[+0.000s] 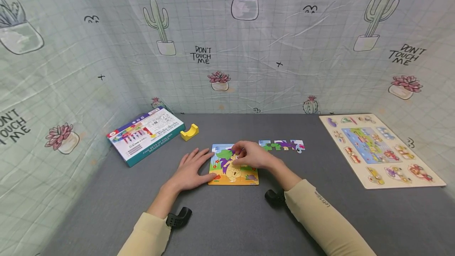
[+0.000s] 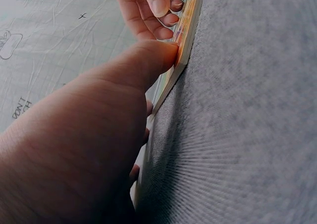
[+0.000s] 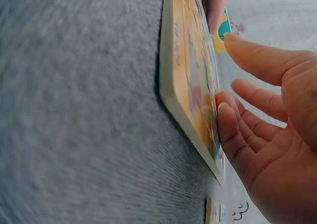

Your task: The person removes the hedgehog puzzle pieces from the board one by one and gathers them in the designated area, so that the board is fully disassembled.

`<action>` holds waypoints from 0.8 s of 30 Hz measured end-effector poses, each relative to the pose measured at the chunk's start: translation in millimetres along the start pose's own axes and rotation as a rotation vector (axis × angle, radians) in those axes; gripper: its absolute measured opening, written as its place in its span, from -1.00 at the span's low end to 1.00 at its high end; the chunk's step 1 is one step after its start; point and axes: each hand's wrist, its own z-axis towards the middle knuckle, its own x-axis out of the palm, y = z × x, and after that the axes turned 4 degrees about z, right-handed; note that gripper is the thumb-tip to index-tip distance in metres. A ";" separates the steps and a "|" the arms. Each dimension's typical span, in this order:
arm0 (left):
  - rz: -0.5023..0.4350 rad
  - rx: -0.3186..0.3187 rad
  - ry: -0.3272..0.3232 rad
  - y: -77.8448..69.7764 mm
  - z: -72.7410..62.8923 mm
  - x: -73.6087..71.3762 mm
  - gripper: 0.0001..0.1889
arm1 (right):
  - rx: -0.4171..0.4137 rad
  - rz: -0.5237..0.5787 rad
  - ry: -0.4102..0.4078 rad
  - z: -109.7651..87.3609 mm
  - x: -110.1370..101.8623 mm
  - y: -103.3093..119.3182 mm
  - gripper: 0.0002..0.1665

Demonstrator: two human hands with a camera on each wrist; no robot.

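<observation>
A cartoon jigsaw puzzle in a flat tray lies on the grey tabletop, its picture largely filled in. My left hand rests at the tray's left side, fingers spread, thumb on its near corner. Over the upper right part of the picture is my right hand, partly hiding it. In the right wrist view its fingertips touch the puzzle surface, with the thumb held apart and no piece visible between. Loose puzzle pieces lie in a row beyond the right hand.
At the back left lies a boxed bead set, with a yellow curved block beside it. A large wooden picture board occupies the right side. A printed cloth hangs around the back and sides of the table.
</observation>
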 end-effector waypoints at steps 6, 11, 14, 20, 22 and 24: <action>-0.006 0.005 -0.005 -0.3 0.0 -0.1 -0.20 | 0.025 -0.055 -0.016 2.2 3.7 1.2 -0.48; 0.001 0.009 -0.008 -0.2 -0.2 -0.2 -0.20 | 0.029 -0.124 -0.020 3.8 5.7 5.0 -0.46; -0.003 0.008 -0.009 -0.1 -0.2 -0.4 -0.20 | 0.048 -0.134 -0.022 4.2 6.5 7.6 -0.47; -0.001 0.004 -0.009 -1.1 -0.3 -1.2 -0.20 | 0.059 -0.155 -0.017 4.9 6.6 9.7 -0.47; -0.001 0.004 -0.009 -1.5 -0.3 -1.4 -0.20 | 0.058 -0.159 -0.013 5.1 6.7 9.6 -0.48; 0.000 0.003 -0.007 -1.4 -0.4 -1.3 -0.20 | 0.056 -0.157 -0.011 5.0 6.9 9.7 -0.48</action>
